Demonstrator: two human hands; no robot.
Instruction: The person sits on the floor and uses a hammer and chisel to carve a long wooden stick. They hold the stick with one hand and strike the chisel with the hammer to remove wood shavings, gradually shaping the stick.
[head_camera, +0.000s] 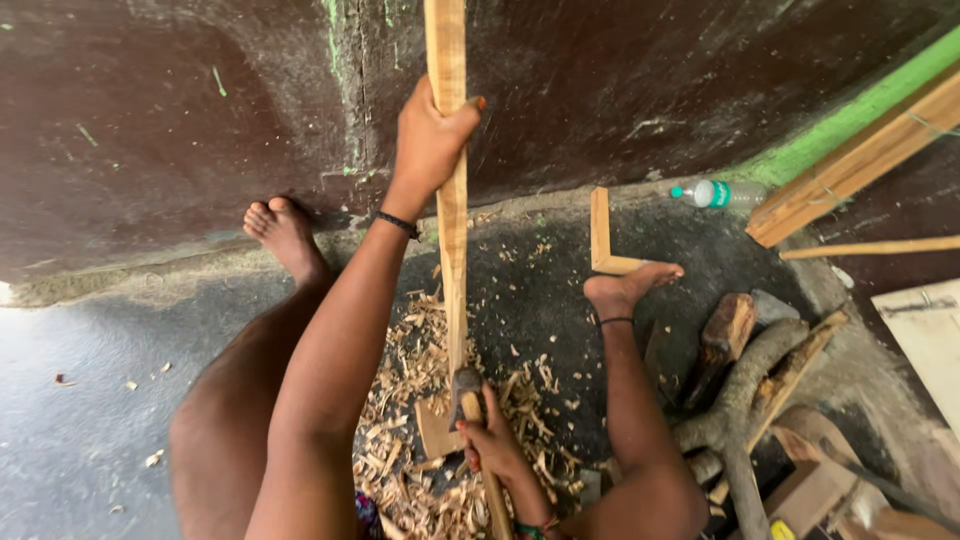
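Observation:
My left hand (428, 140) grips a long, narrow wooden strip (452, 230) that stands nearly upright against the dark wall, its lower end resting among wood shavings (420, 400) on the floor. My right hand (492, 448) is closed around the wooden handle of an adze-like hand tool (468, 385), whose dark metal head sits against the strip's lower part. A small flat wood block (436, 428) lies under the strip's foot. My bare legs and feet are spread to either side of the shavings.
An L-shaped wood piece (603, 245) lies by my right foot. A plastic bottle (722, 193) lies at the wall base. Logs and branches (745, 385) are piled at right, with planks (860, 160) leaning above and a board (930, 330) at far right.

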